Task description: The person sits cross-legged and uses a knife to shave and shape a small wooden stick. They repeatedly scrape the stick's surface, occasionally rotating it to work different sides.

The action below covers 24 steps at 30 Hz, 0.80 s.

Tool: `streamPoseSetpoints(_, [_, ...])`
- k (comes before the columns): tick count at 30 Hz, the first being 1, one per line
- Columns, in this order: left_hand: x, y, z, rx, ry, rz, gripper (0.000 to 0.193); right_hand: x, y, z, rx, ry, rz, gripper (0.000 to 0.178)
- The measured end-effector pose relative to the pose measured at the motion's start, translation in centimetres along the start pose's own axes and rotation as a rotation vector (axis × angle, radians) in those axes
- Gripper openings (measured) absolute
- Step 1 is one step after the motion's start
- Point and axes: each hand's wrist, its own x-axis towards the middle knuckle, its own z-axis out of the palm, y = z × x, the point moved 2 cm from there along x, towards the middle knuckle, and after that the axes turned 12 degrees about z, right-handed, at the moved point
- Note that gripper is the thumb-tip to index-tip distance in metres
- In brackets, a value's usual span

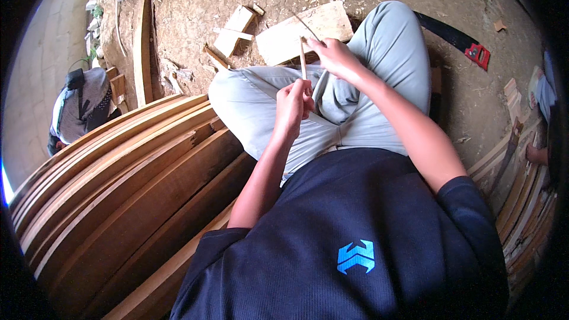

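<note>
My left hand (291, 105) is closed around the lower end of a slim wooden stick (304, 64), which points up and away from me above my lap. In my right hand (335, 59) is a thin, dark, blade-like tool (305, 24); its grip is hidden by my fingers, so its exact kind is unclear. The tool slants up to the left, close to the stick's far end. Whether the two touch cannot be made out. Beneath and beyond the stick's tip, a pale flat wooden board (332, 21) lies on the ground by my bent legs.
Small wood offcuts (236, 28) and shavings lie left of the board. A handsaw (477, 55) with a red handle rests at the right. Long planks (148, 166) are stacked at my left; more strips (515, 201) lie at right, beside part of another person (538, 155). A grey-black bundle (80, 106) sits far left.
</note>
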Motion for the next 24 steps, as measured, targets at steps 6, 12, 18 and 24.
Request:
streamPoseSetpoints(6, [0.3,-0.3,-0.2,-0.094,0.033,-0.011,0.027,-3.3,2.5,-2.9,-0.484,-0.052,-0.132,0.052])
streamPoseSetpoints(12, [1.0,-0.4,-0.4,0.048,-0.034,0.005,0.031,-8.5,0.3,-4.6,-0.623,-0.055,0.027,0.047])
streamPoseSetpoints(18, [1.2,1.2,-1.5,0.163,-0.205,-0.020,0.034,-8.5,-0.6,-4.6,-0.655,-0.061,0.032,0.047])
streamPoseSetpoints(24, [1.5,1.6,-2.3,0.129,-0.372,-0.080,0.033,-7.2,0.7,-4.4,-0.604,-0.060,-0.013,0.046])
